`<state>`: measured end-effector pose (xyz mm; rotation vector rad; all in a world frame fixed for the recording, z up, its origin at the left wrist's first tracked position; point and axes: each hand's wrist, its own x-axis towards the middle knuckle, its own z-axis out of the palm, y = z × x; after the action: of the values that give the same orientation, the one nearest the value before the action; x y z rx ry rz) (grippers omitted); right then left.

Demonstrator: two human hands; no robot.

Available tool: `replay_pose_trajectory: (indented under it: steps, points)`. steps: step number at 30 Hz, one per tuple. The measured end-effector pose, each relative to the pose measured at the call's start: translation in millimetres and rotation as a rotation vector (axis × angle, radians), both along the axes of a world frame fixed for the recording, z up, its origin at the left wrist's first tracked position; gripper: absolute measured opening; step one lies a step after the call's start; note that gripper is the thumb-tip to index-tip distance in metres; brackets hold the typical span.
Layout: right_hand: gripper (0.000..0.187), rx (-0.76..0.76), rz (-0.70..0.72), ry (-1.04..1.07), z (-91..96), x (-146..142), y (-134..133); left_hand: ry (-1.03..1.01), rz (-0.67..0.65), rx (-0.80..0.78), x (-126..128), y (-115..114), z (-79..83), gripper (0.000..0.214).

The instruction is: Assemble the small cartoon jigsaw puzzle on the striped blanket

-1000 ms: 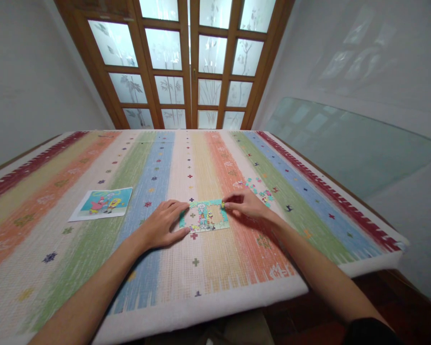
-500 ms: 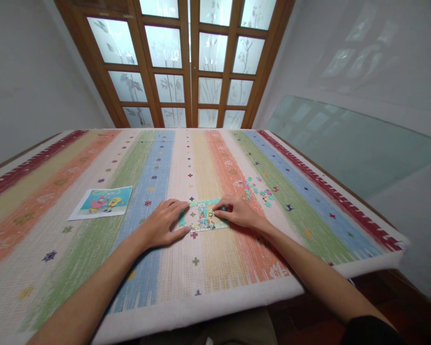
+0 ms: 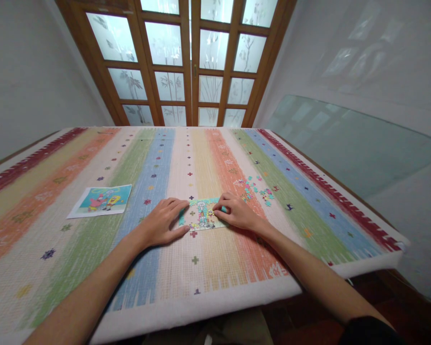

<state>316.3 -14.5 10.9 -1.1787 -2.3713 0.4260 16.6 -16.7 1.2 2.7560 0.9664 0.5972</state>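
A partly assembled jigsaw puzzle (image 3: 202, 215) lies flat in front of me, with a tall pale cartoon figure in its middle and bare tablecloth showing through gaps. My left hand (image 3: 165, 223) rests at its left side, fingertips on the upper corner and thumb by the lower one, spread apart. Over the right part, my right hand (image 3: 237, 212) has thumb and index finger pinched on a small yellowish puzzle piece (image 3: 211, 212), low against the puzzle. The fingers hide part of this piece and the puzzle's right edge.
Loose puzzle pieces (image 3: 266, 194) lie scattered beyond my right hand. To the left is a printed reference picture (image 3: 100, 201) of cartoon characters. A striped tablecloth (image 3: 187, 268) covers the table. A glass panel (image 3: 345, 143) leans along the right wall, and wooden glazed doors (image 3: 190, 72) stand behind.
The right fingertips have shifted very slightly at the pinched piece. My left hand keeps its place on the puzzle's left side, and the view has tilted a little.
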Motion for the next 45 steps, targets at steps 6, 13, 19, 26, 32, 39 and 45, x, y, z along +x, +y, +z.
replay_pose_trajectory:
  steps: [6,13,19,26,32,39,45]
  points:
    - [0.012,0.041,-0.005,-0.030,-2.8,-1.9,-0.5,0.001,-0.002,-0.010,-0.1,0.0,1.5,0.052]
    - [0.012,0.068,-0.003,-0.032,-6.0,-1.7,0.2,-0.011,-0.002,-0.021,1.1,-0.3,2.9,0.051]
    - [0.011,0.054,-0.018,-0.030,-7.7,-3.2,-1.2,0.006,-0.003,-0.005,1.0,-0.2,1.8,0.051]
    - [0.017,-0.012,-0.050,0.102,5.4,9.8,6.3,0.002,0.003,0.002,0.2,-0.4,0.9,0.052]
    - [0.014,0.068,-0.285,0.078,19.1,58.7,29.9,0.010,-0.003,-0.005,-0.3,0.7,0.9,0.050]
    - [0.014,-0.138,-0.254,-0.091,22.8,91.4,34.7,0.008,0.003,-0.001,-0.8,1.1,0.3,0.051]
    - [0.017,-0.198,-0.210,-0.105,17.1,95.1,36.3,0.015,0.002,-0.003,0.1,0.6,0.5,0.051]
